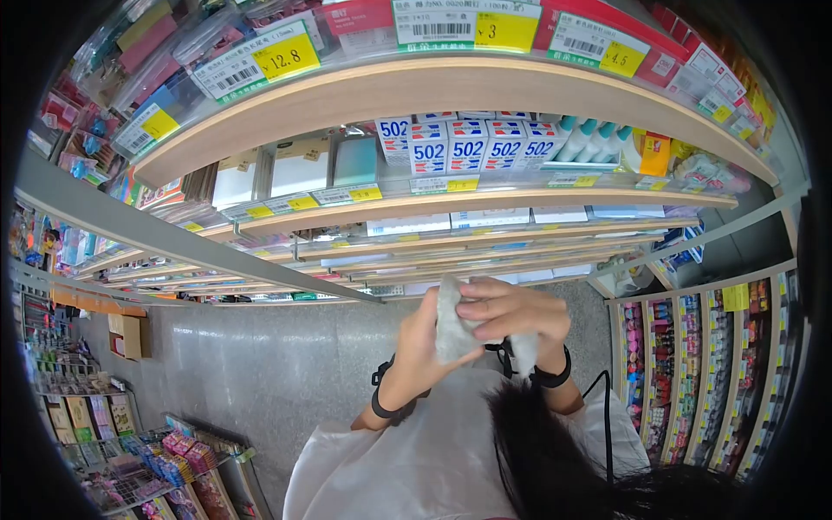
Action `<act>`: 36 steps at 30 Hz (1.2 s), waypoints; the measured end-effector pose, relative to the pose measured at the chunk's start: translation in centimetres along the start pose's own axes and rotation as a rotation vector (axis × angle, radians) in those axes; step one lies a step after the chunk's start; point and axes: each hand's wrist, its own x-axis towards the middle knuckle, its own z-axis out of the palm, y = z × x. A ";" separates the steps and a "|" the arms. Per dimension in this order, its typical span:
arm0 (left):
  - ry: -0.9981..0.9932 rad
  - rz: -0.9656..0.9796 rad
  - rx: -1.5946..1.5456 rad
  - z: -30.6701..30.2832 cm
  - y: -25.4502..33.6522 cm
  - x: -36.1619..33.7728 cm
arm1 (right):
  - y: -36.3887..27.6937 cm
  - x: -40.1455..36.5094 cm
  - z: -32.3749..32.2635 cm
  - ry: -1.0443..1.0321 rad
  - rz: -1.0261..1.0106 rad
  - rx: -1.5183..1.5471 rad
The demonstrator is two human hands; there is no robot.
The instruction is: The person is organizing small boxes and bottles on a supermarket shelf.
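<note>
A crumpled, pale grey-white cloth (450,322) is between my two hands, in front of my chest. My left hand (419,342) grips it from the left, with the thumb across its lower edge. From the right, my right hand (520,314) closes over it with bent fingers, and a loose end of the cloth hangs below that palm. Dark bands circle both wrists. Beyond the hands are the lower shelf boards (485,231), apart from them.
Ahead, a shelf holds white boxes marked 502 (466,147), glue bottles (594,143) and notebooks (301,166). Price tags line the upper shelf edge (416,78). Racks (693,373) stand at right, a display stand (165,464) at lower left. Grey floor (260,355) lies below.
</note>
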 end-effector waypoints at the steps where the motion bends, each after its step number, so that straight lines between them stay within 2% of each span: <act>1: -0.024 -0.007 -0.035 0.1 0.0 0.1 | 0.1 -0.2 -0.1 0.038 0.097 0.116; 2: -0.050 -0.014 -0.073 0.3 0.0 0.2 | 0.1 -0.4 -0.2 0.078 0.196 0.230; 3: -0.046 -0.056 -0.082 0.4 0.0 0.4 | 0.2 -0.3 0.3 0.120 0.260 0.188; 4: -0.054 -0.064 -0.090 0.6 -0.2 0.2 | 0.2 -0.1 0.5 0.124 0.273 0.183; 6: -0.001 -0.161 -0.180 0.7 -0.8 -0.1 | -0.3 0.6 0.9 0.104 0.163 0.087; 8: -0.033 -0.131 -0.166 0.5 -0.2 0.2 | -0.3 0.5 1.2 0.153 0.208 0.077; 10: 0.023 -0.069 -0.095 1.0 0.1 0.0 | 1.0 0.0 1.2 0.241 0.199 0.502; 12: -0.014 -0.072 -0.115 1.1 0.1 0.0 | 1.7 -0.4 1.2 0.251 0.191 0.531; 14: -0.047 -0.077 -0.138 1.1 0.4 0.0 | 3.0 -1.2 1.1 0.321 0.178 0.785; 16: -0.053 -0.163 -0.192 1.0 1.0 0.0 | 2.4 -0.8 1.3 0.394 0.222 0.736; 18: -0.046 -0.161 -0.192 0.8 1.1 0.2 | 0.7 0.4 1.7 0.844 0.506 0.491; 20: -0.034 -0.161 -0.190 0.9 1.0 0.5 | 0.1 -0.2 1.6 0.816 0.481 0.440; 22: 0.029 -0.050 -0.084 1.1 0.7 0.7 | -1.2 -0.6 1.7 0.338 0.400 0.022; 23: 0.028 -0.053 -0.083 1.0 0.7 0.7 | -0.5 0.4 1.7 0.230 0.171 0.073; 25: 0.063 0.090 0.060 0.8 0.7 0.9 | 0.2 -0.1 2.1 0.269 0.095 0.119; 26: 0.064 0.089 0.061 0.8 0.7 0.8 | 0.6 -0.3 2.1 0.293 0.081 0.204; 27: 0.021 0.001 -0.005 1.0 0.7 0.5 | 0.9 -0.6 2.2 0.291 0.082 0.206; 28: -0.022 -0.085 -0.072 1.2 0.7 0.2 | 1.2 -0.8 2.3 0.378 0.178 0.347; 29: -0.022 -0.085 -0.072 1.5 0.5 0.0 | 1.5 -1.0 2.4 0.465 0.272 0.488; 30: -0.047 -0.161 -0.158 1.8 0.3 -0.3 | 1.7 -1.3 2.3 0.466 0.272 0.488; 32: -0.072 -0.238 -0.244 2.1 0.4 -0.3 | 2.2 -1.9 2.1 0.691 0.409 0.459; 33: -0.113 -0.276 -0.351 2.0 0.8 -0.1 | 2.5 -1.8 2.2 0.840 0.419 0.351; 34: -0.153 -0.315 -0.457 2.0 1.0 0.1 | 2.5 -1.7 2.2 0.839 0.422 0.352; 35: -0.183 -0.198 -0.431 2.4 0.5 0.1 | 2.2 -1.4 2.2 0.906 0.396 0.346; 36: -0.182 -0.199 -0.433 2.5 0.5 0.2 | 1.9 -1.0 2.1 0.973 0.369 0.339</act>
